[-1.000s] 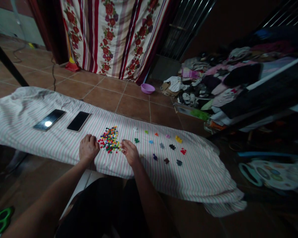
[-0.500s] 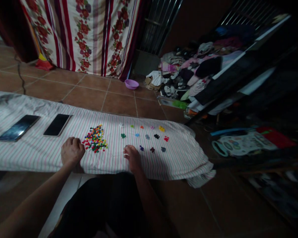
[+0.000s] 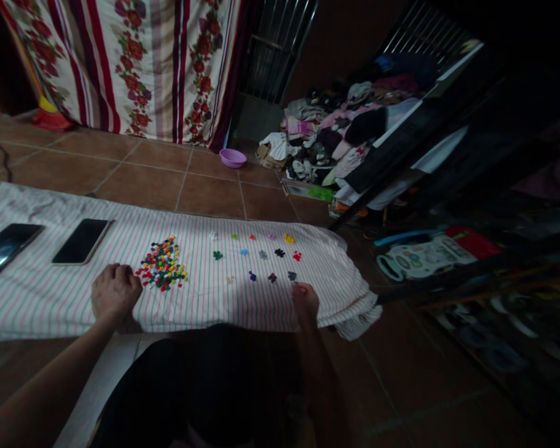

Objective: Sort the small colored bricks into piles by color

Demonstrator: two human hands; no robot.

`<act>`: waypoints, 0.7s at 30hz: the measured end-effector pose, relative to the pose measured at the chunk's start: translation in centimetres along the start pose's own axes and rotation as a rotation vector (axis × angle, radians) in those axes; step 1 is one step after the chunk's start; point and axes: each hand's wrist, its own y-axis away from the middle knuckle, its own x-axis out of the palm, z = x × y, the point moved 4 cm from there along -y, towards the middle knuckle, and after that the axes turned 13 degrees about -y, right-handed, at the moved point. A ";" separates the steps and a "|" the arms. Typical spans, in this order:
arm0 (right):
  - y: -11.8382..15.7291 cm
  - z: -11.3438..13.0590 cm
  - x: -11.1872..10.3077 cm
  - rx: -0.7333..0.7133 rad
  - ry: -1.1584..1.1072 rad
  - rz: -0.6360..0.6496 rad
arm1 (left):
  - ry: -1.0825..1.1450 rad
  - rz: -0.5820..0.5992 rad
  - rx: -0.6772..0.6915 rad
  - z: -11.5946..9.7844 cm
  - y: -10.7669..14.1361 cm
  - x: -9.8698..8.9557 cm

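A mixed pile of small coloured pieces (image 3: 163,264), like tiny beads or blocks, lies on the striped cloth. Just left of it my left hand (image 3: 116,291) rests with its fingers curled in, and nothing shows in them. My right hand (image 3: 307,303) is at the near right, thumb and fingers pinched close to a dark grey cluster (image 3: 292,275). Whatever the pinch holds is too small to make out. Other clusters sorted by colour stand in rows, among them dark green (image 3: 218,255), yellow (image 3: 288,238), red (image 3: 297,256), black (image 3: 279,252), brown (image 3: 272,277) and beige (image 3: 230,279).
Two phones (image 3: 81,241) lie at the left on the striped cloth (image 3: 196,305). Beyond it, a purple basin (image 3: 233,158) sits on the tiled floor, near a heap of clothes (image 3: 326,134). A flowered curtain (image 3: 163,68) hangs at the back.
My right hand has moved right, from beside the purple cluster to the dark grey one, uncovering the beige cluster. My left hand stays beside the pile. The view has shifted to the right.
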 end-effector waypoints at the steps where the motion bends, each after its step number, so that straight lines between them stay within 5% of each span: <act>1: -0.6 -0.2 -0.5 0.022 0.073 -0.007 | -0.004 0.013 -0.006 0.0 0.0 0.0; 12: -3.2 -0.3 -0.2 0.022 0.273 0.099 | -0.007 0.069 0.002 -0.3 -0.1 -0.5; 21: -2.9 -1.1 -0.5 -0.061 -0.014 0.071 | 0.005 0.037 -0.002 0.0 0.0 0.3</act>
